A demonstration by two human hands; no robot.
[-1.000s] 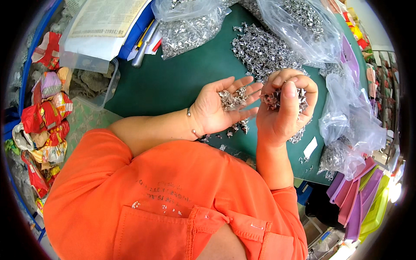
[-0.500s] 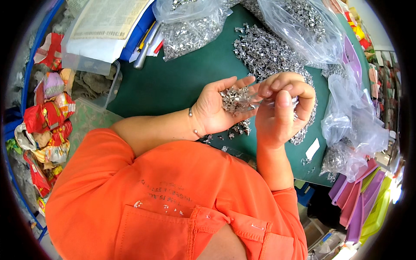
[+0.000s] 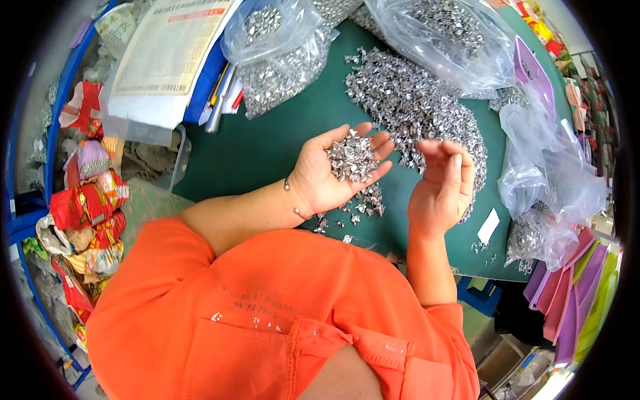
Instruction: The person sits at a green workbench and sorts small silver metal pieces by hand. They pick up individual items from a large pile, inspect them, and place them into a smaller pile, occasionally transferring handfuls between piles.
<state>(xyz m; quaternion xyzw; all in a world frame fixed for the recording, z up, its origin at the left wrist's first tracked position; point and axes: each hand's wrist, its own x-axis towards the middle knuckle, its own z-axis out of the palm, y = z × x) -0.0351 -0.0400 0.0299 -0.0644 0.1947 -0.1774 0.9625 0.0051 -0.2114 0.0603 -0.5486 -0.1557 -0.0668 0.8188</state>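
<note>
My left hand (image 3: 313, 177) lies palm up, fingers spread, cradling a heap of small shiny metal pieces (image 3: 352, 157). To its right, my right hand (image 3: 441, 183) hovers over the near edge of a large pile of similar metal pieces (image 3: 417, 100). Its fingers are loosely bent and apart from the left hand, with nothing visible in them; part of the inner palm is hidden. A smaller scatter of pieces (image 3: 367, 202) lies on the green tabletop (image 3: 260, 150) beneath the left hand.
Clear bags of metal pieces stand at the back, one left (image 3: 283, 73) and one right (image 3: 460, 50). More plastic bags (image 3: 543, 180) lie at the right edge, near a white paper slip (image 3: 488, 227). Papers (image 3: 163, 60) and a plastic tub (image 3: 180, 160) are at left.
My right hand has drawn back from over the left palm, and its pinched fingers have loosened. The heap in my left palm now shows fully. The view has shifted slightly.
</note>
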